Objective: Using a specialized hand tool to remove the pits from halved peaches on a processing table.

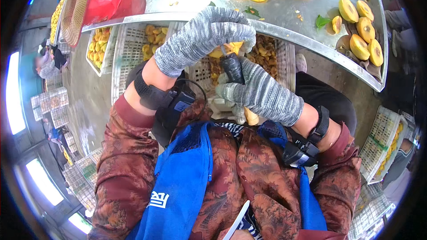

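My left hand (220,29), in a grey striped knit glove, is curled around a piece of yellow fruit (233,48), which shows below its fingers. Gripped in my gloved right hand (253,86) is a tool with a handle wrapped in black tape (232,68); its metal end reaches up to the fruit, and the tip is hidden. A pale wooden handle end (251,116) sticks out beneath the right hand. Halved yellow fruits (365,29), several with the pit cavity showing, lie on the metal table (293,16) beyond my hands.
Under the table's edge, a plastic crate (285,63) contains brownish fruit pieces (265,54). Crates of yellow fruit (100,44) stand to the left. A straw hat (75,9) and a red plastic bag (105,1) lie at the table's left end. Another crate (380,143) stands at right; people are farther off.
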Action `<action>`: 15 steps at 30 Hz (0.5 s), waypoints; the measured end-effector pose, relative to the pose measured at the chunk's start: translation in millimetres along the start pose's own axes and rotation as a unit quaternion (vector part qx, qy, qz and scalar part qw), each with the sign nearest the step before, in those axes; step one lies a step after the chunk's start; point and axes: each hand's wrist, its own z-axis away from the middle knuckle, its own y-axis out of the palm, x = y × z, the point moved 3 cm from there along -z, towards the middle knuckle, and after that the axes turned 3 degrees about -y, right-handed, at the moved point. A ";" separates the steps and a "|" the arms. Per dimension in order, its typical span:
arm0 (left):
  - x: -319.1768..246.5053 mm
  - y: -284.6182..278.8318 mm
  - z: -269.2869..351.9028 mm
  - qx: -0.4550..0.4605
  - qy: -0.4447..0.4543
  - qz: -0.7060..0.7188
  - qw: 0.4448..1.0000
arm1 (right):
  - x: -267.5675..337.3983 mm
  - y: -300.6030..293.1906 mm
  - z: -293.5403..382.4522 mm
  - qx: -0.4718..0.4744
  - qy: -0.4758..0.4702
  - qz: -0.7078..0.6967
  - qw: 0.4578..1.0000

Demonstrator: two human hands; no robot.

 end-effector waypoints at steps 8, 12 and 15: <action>10.6 8.4 6.9 -0.087 -0.093 0.148 0.981 | 7.3 -1.3 0.2 0.024 -0.041 0.048 0.998; 12.4 9.3 7.9 -0.122 -0.068 0.105 0.985 | -4.8 -4.8 -9.4 -0.030 -0.062 0.175 0.982; 19.0 8.0 9.2 -0.133 -0.080 0.162 0.974 | 2.8 -2.0 -7.2 -0.035 -0.049 0.159 0.985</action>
